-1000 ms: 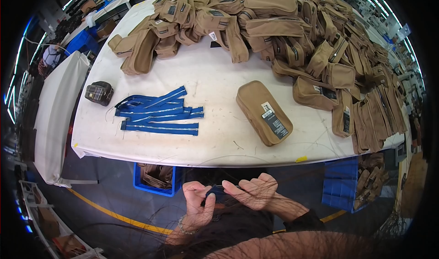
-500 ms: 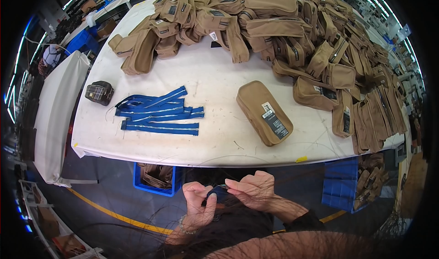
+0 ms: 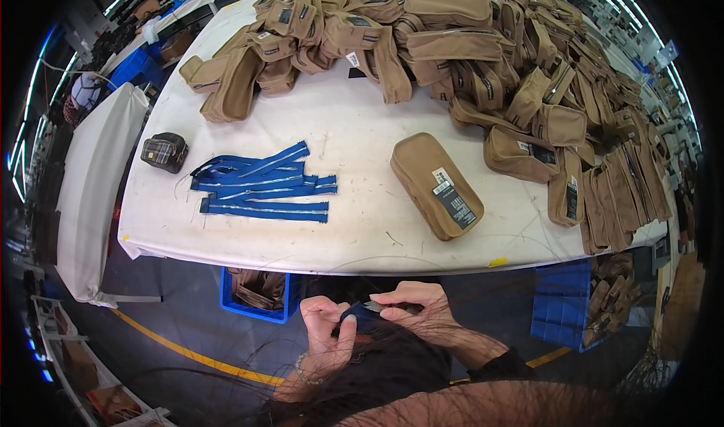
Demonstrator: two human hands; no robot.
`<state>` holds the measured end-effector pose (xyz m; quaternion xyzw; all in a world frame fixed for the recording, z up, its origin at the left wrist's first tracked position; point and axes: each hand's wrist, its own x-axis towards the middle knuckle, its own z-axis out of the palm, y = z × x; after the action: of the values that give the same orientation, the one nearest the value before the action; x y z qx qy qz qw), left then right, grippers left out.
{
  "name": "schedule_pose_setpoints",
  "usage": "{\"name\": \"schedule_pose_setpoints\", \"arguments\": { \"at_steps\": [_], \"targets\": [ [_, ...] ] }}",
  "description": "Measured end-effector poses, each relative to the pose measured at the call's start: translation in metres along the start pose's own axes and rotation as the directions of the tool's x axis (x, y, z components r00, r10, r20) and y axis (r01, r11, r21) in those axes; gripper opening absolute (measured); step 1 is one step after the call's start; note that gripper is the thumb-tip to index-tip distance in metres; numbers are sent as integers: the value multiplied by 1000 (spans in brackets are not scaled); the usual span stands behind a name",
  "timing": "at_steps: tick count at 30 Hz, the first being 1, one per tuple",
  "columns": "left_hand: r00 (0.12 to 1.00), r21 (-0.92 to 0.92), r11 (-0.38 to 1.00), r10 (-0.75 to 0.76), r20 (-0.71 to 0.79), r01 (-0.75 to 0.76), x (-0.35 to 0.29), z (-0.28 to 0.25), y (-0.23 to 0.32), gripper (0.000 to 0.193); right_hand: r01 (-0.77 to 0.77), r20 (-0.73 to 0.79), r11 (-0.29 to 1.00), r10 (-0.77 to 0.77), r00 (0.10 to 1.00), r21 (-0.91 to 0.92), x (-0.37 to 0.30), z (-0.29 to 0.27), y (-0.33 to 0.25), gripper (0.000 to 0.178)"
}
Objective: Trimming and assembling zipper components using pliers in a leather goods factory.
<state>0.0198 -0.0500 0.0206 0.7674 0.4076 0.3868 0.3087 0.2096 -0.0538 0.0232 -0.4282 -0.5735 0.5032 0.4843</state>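
Below the table's front edge, my left hand (image 3: 326,326) is closed with thumb and fingers pinching a dark blue zipper strip (image 3: 356,315). Close on its right, my right hand (image 3: 422,310) grips small thread snips (image 3: 372,305), their silver tips pointing at the blue strip. Hair strands partly cover the strip and both hands. On the table ahead lie several blue zippers (image 3: 264,208) with pale teeth, loosely overlapping. A brown fabric pouch (image 3: 430,174) with a dark label and a white sticker lies to their right.
A big heap of brown pouches (image 3: 452,46) covers the far and right side of the white-covered table (image 3: 339,238). A small plaid pouch (image 3: 164,152) sits at the left. Blue crates (image 3: 255,314) holding brown pieces stand low on either side.
The snips' silver tips show more clearly now, beside the blue strip. My right hand has shifted slightly and its fingers have changed their hold. The things on the table have not moved.
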Motion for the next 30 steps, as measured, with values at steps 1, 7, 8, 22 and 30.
{"name": "schedule_pose_setpoints", "arguments": {
  "at_steps": [1, 7, 8, 22, 30],
  "targets": [
    [1000, -23, 999, -27, -13, 27, -1, 0, -2, 33, 34, -27, 989, -38, 999, -143, 0, 0, -1, 27],
    [927, -414, 871, -348, -143, 263, 2, 8, -2, 8, 172, -75, 806, -259, 963, -566, -2, -8, 3, 38],
    [925, -414, 871, -350, -144, 265, 1, 7, -4, 8, 230, -67, 737, -350, 934, -635, -2, -10, 5, 38],
    [956, -35, 981, -194, -218, 191, 3, 1, -5, 10, 306, 42, 400, -549, 835, -864, -5, 4, -7, 37],
    [939, -153, 968, -232, -255, 197, -17, 11, -22, 8, 336, 91, 362, -550, 830, -869, -4, 8, -7, 35]
  ]
}}
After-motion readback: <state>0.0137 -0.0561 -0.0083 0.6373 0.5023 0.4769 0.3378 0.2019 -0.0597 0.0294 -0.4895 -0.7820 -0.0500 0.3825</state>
